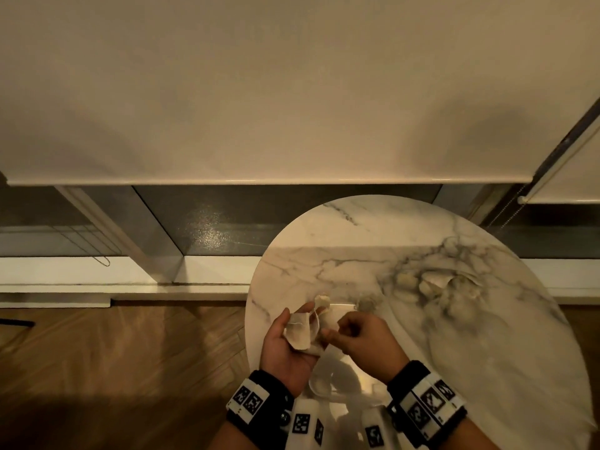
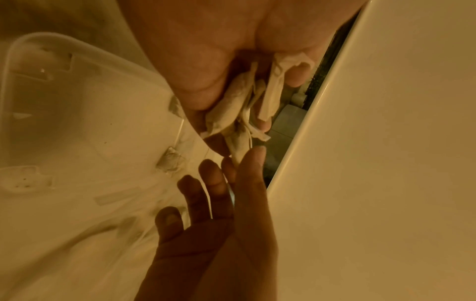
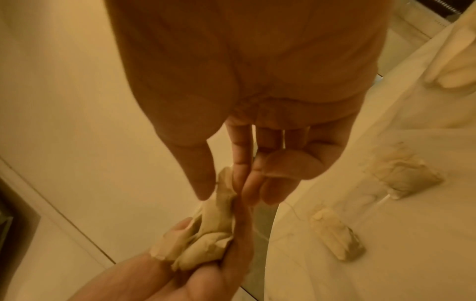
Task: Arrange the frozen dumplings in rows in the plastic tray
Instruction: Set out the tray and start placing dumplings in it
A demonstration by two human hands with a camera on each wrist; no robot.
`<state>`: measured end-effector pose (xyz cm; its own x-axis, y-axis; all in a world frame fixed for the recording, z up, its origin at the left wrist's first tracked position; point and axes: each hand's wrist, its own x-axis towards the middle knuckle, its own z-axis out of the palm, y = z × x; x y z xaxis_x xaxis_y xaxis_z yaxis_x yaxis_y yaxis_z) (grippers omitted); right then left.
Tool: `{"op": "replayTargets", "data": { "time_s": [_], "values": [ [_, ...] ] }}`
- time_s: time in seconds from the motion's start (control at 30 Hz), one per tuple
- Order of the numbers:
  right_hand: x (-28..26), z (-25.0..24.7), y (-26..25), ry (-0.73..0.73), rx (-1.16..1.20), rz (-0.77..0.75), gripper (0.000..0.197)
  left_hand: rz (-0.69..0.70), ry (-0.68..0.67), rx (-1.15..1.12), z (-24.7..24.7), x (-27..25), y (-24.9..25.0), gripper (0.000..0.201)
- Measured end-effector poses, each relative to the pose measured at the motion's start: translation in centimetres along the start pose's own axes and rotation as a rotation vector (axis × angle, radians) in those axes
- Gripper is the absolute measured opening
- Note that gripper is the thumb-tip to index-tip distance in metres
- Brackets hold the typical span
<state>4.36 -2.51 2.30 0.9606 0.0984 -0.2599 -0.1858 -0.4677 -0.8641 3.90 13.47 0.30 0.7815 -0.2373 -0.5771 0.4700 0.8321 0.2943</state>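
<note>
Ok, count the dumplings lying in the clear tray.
2. The left dumpling and the right dumpling lie apart at the tray's far end. The left hand and right hand, holding a pale clump, may hide more.

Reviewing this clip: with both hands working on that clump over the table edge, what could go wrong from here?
1. The left hand holds the dumpling clump at the marble table's edge, partly over the floor; a piece breaking off could fall.
2. The right hand pinches only the clump's thin tip, so its grip may slip or tear the wrapper.
3. The clear plastic tray is hard to see in this dim light, so rows may end up uneven.
</note>
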Motion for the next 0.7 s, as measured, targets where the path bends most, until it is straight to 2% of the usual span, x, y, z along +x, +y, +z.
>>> {"op": "replayTargets", "data": {
  "time_s": [0.1,0.27,0.43,0.7],
  "values": [
    [-0.4,-0.4,0.1,0.054,0.041,0.015,0.029,-0.005,0.001,-0.007,0.4,0.0,-0.3,0.048],
    [-0.6,-1.3,0.0,0.055,0.221,0.115,0.013,-0.029,0.046,-0.017,0.2,0.1,-0.3,0.046],
    [-0.4,-2.2,-0.7,0.078,0.376,0.122,0.007,-0.053,0.096,-0.052,0.2,-0.1,0.2,0.045],
    [0.5,-3.0,-0.7,0.124,0.451,0.095,0.015,-0.054,0.188,0.022,-0.5,0.4,1.0,0.021]
  ]
}}
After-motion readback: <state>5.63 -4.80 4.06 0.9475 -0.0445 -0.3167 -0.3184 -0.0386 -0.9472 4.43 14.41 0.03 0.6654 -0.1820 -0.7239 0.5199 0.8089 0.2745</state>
